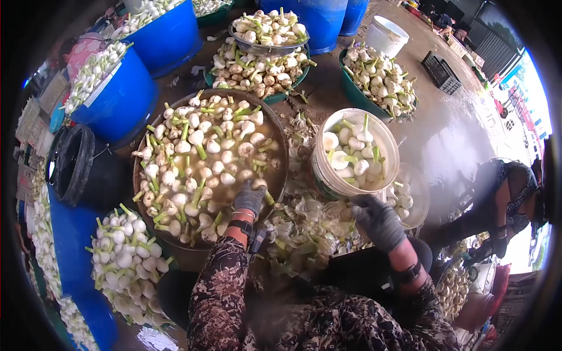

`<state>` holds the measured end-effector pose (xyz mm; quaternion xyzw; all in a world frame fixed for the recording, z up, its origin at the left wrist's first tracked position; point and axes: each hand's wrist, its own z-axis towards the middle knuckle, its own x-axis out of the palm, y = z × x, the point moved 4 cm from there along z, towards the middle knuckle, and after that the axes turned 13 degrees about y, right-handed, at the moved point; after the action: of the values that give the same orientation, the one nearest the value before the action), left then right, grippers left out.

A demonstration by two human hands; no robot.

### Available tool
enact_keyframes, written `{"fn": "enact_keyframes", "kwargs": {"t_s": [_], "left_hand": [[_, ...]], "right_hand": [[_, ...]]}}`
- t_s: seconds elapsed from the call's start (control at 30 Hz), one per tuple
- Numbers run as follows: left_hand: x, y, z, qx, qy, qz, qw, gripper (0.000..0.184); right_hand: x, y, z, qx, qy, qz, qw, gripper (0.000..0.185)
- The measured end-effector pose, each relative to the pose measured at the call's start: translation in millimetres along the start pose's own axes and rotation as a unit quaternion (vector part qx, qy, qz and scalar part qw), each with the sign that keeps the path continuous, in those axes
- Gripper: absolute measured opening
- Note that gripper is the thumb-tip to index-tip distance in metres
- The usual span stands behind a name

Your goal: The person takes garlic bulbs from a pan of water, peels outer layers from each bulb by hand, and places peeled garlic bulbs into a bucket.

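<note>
My left hand (pixel 250 199), in a grey glove, is at the near right edge of a wide round basin (pixel 285 175). Its fingers are closed on a garlic bulb (pixel 258 183) with a short green stem. Murky water and many garlic bulbs (pixel 196 138) fill the basin. My right hand (pixel 379 222), also gloved, hovers below a white bucket (pixel 318 167), its fingers extended and apart, with nothing visible in them. Cleaner white garlic bulbs (pixel 358 155) lie inside the bucket. Loose garlic skins (pixel 310 231) are heaped on the ground between my hands.
A pile of white garlic (pixel 126 257) sits at left. Blue tubs (pixel 126 96) stand behind it, beside a black bucket (pixel 82 169). Green basins of garlic (pixel 351 93) and an empty white pail (pixel 386 36) are farther back. A clear bowl (pixel 418 196) and another person (pixel 497 205) are at right.
</note>
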<state>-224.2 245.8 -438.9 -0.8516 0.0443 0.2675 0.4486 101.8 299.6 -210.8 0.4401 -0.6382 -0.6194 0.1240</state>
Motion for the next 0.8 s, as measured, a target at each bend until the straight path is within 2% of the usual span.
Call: {"fn": "enact_keyframes", "kwargs": {"t_s": [0.03,0.07,0.13,0.2,0.23,0.27,0.33,0.37,0.4,0.43,0.47,0.5,0.53,0.57,0.6,0.67,0.7,0.73,0.8], "left_hand": [[-10.1,-18.8,-17.5,0.075,-0.042,-0.073,0.994,0.047],[-11.8,-32.2,-30.6,0.077,-0.042,-0.064,0.994,0.047],[-13.6,-67.5,-66.8,0.255,-0.125,0.038,0.958,0.060],[-11.6,-108.7,-117.0,0.299,-0.078,0.046,0.950,0.073],[-6.3,-116.8,-133.7,0.347,-0.054,0.040,0.935,0.072],[0.2,-119.6,-146.6,0.334,-0.018,0.109,0.936,0.078],[2.9,-128.4,-173.2,0.358,0.011,0.115,0.927,0.070],[4.8,-123.1,-180.9,0.355,0.008,0.116,0.928,0.070],[0.2,-113.4,-187.9,0.337,-0.008,-0.017,0.941,0.065],[-6.9,-107.7,-193.0,0.315,-0.023,-0.149,0.937,0.059],[-10.8,-106.8,-198.8,0.314,-0.024,-0.145,0.938,0.059],[-10.2,-99.3,-201.0,0.228,0.052,-0.276,0.932,0.055],[-6.5,-93.0,-204.1,0.135,0.126,-0.399,0.898,0.050],[3.0,-79.0,-196.6,0.104,0.187,-0.393,0.894,0.048],[7.7,-75.4,-195.8,0.106,0.187,-0.391,0.895,0.048],[19.0,-82.4,-196.5,0.097,0.198,-0.453,0.864,0.046],[22.2,-79.5,-191.7,0.121,0.183,-0.513,0.830,0.044],[24.5,-81.0,-191.3,0.122,0.185,-0.512,0.830,0.044],[21.6,-83.2,-187.5,0.156,0.122,-0.547,0.813,0.042]], "right_hand": [[24.2,-4.3,8.9,0.030,0.037,0.068,0.997,0.032],[46.1,-16.9,21.5,0.025,0.058,0.095,0.993,0.038],[80.5,-38.3,47.2,0.012,0.060,0.139,0.988,0.055],[100.9,-50.1,62.8,-0.033,0.064,0.213,0.974,0.066],[104.8,-39.2,63.8,-0.020,0.116,0.252,0.960,0.071],[106.1,-24.3,61.7,-0.006,0.168,0.290,0.942,0.075],[108.8,-20.1,58.3,0.002,0.170,0.288,0.943,0.077],[110.4,-23.4,57.8,-0.048,0.136,0.220,0.965,0.076],[112.3,-23.7,57.5,-0.100,0.102,0.153,0.978,0.076],[110.8,-18.5,53.9,-0.109,0.097,0.154,0.977,0.074],[110.3,-15.7,50.1,-0.111,0.098,0.158,0.976,0.074],[109.0,-12.4,45.4,-0.126,0.091,0.110,0.982,0.073],[107.2,-7.3,40.6,-0.141,0.082,0.060,0.985,0.073],[106.1,1.0,36.3,-0.127,0.099,0.051,0.986,0.075],[106.2,1.3,35.5,-0.128,0.097,0.051,0.986,0.075],[109.1,2.4,34.0,-0.138,0.126,-0.042,0.981,0.077],[108.0,2.0,33.0,-0.138,0.124,-0.043,0.982,0.077],[104.8,2.2,31.8,-0.148,0.097,-0.070,0.982,0.076],[98.0,3.8,31.5,-0.169,0.043,-0.125,0.977,0.074]]}}
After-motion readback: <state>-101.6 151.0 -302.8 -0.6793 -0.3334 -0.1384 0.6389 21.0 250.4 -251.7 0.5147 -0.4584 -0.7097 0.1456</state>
